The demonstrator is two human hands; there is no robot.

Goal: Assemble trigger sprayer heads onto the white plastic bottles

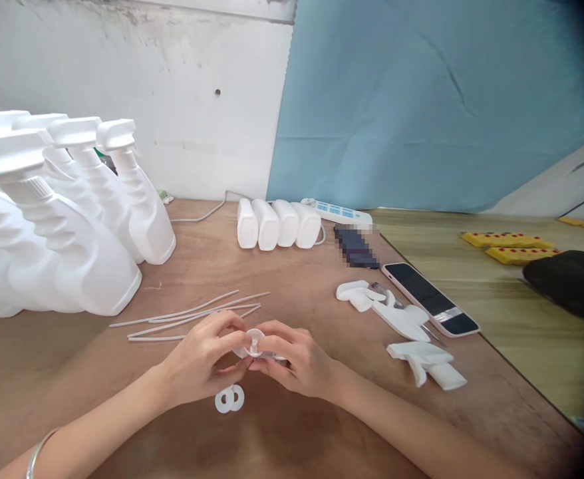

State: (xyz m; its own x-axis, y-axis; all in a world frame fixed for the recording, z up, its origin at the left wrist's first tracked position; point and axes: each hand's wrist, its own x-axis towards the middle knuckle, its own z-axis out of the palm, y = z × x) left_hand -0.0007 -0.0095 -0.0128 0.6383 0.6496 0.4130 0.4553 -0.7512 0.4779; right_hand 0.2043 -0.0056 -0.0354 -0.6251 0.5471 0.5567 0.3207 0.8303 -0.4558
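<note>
My left hand (207, 352) and my right hand (294, 356) meet over the front of the table. Both pinch a small white plastic sprayer part (255, 342), whose round, cup-like end faces up towards me. My fingers cover most of it, so its full shape is hidden. Just below the left hand, two flat white ring washers (225, 400) overlap on the table. Several thin white dip tubes (187, 316) lie beyond the left hand, one partly behind it. To the right rest loose white trigger sprayer pieces (426, 362), with more white parts (402, 316) further back.
White spray bottles (82, 253) with heads fitted crowd the left side. A row of white sprayer shrouds (277, 225) stands near the wall, beside a power strip (339, 213). A phone (432, 299) and a blurred dark object (356, 246) lie at the right.
</note>
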